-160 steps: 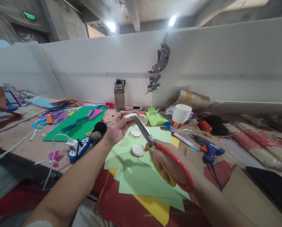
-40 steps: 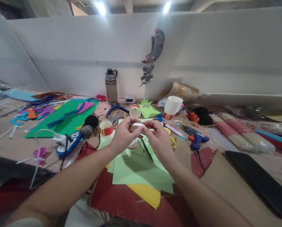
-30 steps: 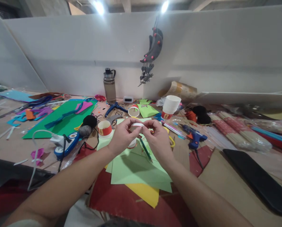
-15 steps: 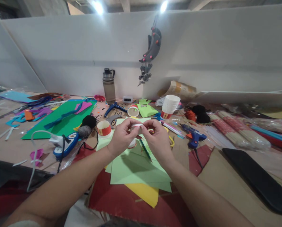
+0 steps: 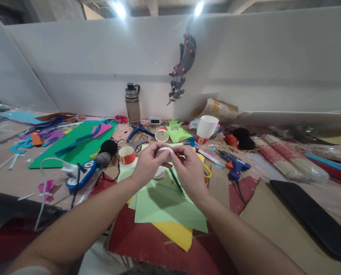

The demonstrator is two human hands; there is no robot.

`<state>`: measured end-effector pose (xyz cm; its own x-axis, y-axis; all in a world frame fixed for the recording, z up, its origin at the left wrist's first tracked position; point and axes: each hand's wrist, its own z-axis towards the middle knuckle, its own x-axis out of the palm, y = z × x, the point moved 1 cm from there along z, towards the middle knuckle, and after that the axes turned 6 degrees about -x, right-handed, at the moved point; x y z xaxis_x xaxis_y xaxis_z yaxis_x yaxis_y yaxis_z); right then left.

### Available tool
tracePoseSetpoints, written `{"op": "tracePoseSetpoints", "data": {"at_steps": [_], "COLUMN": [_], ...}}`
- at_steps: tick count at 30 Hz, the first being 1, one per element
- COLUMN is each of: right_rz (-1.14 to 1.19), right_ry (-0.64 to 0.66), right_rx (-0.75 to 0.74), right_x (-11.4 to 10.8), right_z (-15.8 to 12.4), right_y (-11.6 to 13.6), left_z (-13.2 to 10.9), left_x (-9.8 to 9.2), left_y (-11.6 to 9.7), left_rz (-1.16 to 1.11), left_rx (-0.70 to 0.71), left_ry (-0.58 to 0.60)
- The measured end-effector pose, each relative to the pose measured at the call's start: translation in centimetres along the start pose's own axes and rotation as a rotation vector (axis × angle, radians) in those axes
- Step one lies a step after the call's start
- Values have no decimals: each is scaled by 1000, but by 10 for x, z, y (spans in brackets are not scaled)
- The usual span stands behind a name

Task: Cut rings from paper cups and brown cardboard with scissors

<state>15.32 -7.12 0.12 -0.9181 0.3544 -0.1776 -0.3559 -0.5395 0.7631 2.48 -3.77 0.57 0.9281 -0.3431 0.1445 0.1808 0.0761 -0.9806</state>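
Note:
My left hand (image 5: 147,163) and my right hand (image 5: 189,168) meet above the table, both pinching a small white paper ring (image 5: 164,151) between fingertips. Under them lie light green paper sheets (image 5: 164,204) over a yellow sheet (image 5: 177,233) and red card. The scissors (image 5: 176,181) rest on the green paper just below my right hand, yellow handle (image 5: 207,171) showing at the right. A cut red and white cup piece (image 5: 127,156) stands left of my left hand, and another white round piece (image 5: 159,174) sits under my hands.
A stack of white paper cups (image 5: 206,128), a blue glue gun (image 5: 235,166), a water bottle (image 5: 133,105), yarn balls (image 5: 109,147), a green foam sheet (image 5: 73,143), bundles of sticks (image 5: 285,160) and a black flat object (image 5: 313,217) crowd the table. A white partition stands behind.
Earlier my right hand cut the white ring with the scissors; they now lie on the paper. In the last second both hands turned the ring slightly and drew closer.

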Motion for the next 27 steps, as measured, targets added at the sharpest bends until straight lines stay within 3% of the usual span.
{"op": "tracePoseSetpoints", "data": {"at_steps": [6,11,19,27], "right_rz": [-29,-43,-284,-433], "right_ry": [-63,-34,39,92], "right_rx": [21,12,-210,-314], "right_x": [3,3,-2,-10], "right_z": [-3,-2,3,7], "right_y": [-1,-5,-2,-7], "left_z": [-4,-3,-1,0], "left_x": [4,3,0,-1], "left_y": [2,2,1,5], "left_rz": [28,24,-4,106], "left_rx": [8,-24,-66,-66], "left_ry": [-33,-39,-25,-13]}}
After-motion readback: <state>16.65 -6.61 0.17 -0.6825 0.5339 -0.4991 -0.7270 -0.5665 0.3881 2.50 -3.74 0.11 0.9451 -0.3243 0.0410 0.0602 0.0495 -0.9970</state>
